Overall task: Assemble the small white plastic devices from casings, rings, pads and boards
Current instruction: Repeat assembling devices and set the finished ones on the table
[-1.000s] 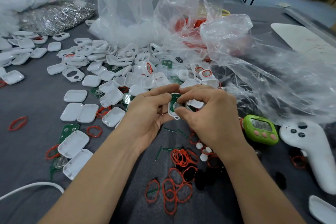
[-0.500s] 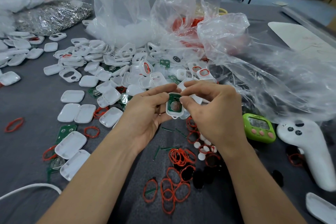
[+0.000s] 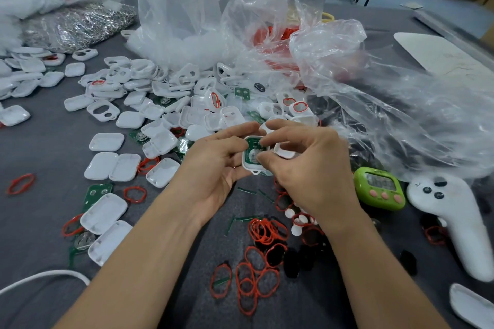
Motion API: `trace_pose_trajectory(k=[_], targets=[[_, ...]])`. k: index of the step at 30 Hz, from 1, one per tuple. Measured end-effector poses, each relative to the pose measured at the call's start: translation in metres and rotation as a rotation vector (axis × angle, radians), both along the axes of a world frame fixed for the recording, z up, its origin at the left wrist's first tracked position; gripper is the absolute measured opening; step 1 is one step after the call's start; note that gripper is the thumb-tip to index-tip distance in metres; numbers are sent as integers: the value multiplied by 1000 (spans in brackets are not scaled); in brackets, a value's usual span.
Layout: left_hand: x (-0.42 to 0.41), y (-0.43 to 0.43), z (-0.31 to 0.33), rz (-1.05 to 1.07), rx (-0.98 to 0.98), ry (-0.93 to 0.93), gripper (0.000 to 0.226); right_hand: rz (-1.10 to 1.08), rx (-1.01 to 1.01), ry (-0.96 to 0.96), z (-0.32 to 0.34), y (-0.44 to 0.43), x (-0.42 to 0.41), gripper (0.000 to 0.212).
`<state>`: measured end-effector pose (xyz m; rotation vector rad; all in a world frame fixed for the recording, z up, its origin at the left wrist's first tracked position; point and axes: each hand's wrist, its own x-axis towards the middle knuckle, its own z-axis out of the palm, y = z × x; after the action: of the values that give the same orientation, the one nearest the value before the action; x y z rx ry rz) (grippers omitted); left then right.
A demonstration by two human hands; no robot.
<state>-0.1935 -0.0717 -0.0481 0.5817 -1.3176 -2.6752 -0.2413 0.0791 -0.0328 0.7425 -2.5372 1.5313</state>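
Soft, even light fills the scene, bright enough to read small parts, with only faint shadows under the hands [image 3: 270, 165] on the grey table [image 3: 40, 208]. The clear plastic bags [image 3: 374, 93] at the far right catch pale glare and look smeared. Wide-angle distortion bends the edges, and the far background is soft.

Casings [image 3: 107, 141] crowd left, timer [image 3: 378, 189] blocks right; near-left cloth [image 3: 34, 235] seemingly passable.
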Motion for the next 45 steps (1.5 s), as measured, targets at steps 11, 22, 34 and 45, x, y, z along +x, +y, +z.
trace_pose_trajectory(k=[11,22,34,45], targets=[[2,1,1,-14,-49,-3,34,10,151,112,-1,-1,1,25],[1,0,-2,-13,-43,-6,33,28,166,118,1,-2,5,20],[2,1,-1,-35,-60,0,40,-11,43,64,1,-4,7,23],[1,4,0,5,-51,6,31,-293,21,14,3,11,-14,23]])
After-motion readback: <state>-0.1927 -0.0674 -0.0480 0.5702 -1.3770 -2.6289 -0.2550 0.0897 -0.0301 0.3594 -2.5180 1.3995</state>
